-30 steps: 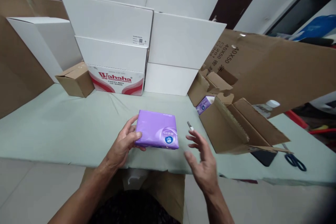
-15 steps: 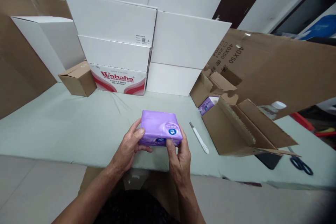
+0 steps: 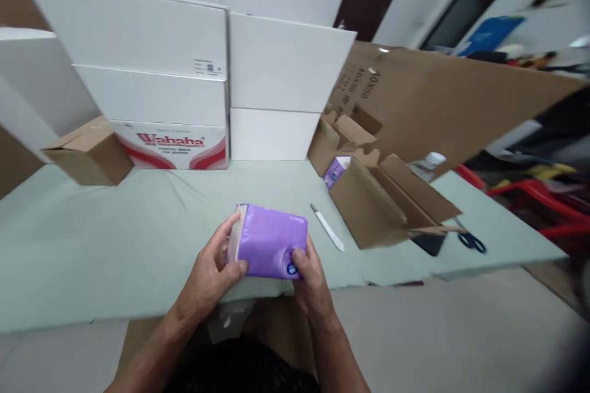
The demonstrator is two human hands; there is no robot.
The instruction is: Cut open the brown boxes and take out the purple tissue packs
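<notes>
A purple pack of tissues (image 3: 271, 239) is held between my two hands, tilted, over the near edge of the table. My left hand (image 3: 209, 270) grips its left end, thumb on the lower left corner and fingers along the pale end face. My right hand (image 3: 311, 279) closes on the right end, with the thumb pressed beside the round blue logo. The fingers under the pack are partly hidden. To the right of the pack, a white-handled craft knife (image 3: 328, 228) lies on the green tablecloth (image 3: 152, 245).
An open cardboard box (image 3: 369, 212) stands on the right, with another purple pack (image 3: 335, 172) behind it. Scissors (image 3: 471, 242), a dark flat object (image 3: 429, 243) and a clear bottle (image 3: 428, 166) are nearby. A Wahaha carton (image 3: 177, 144) and small brown box (image 3: 92, 153) stand behind.
The pack has turned in my hands, so its broad face and pale left end now show more. My view has swung to the right. Both hands still hold the pack.
</notes>
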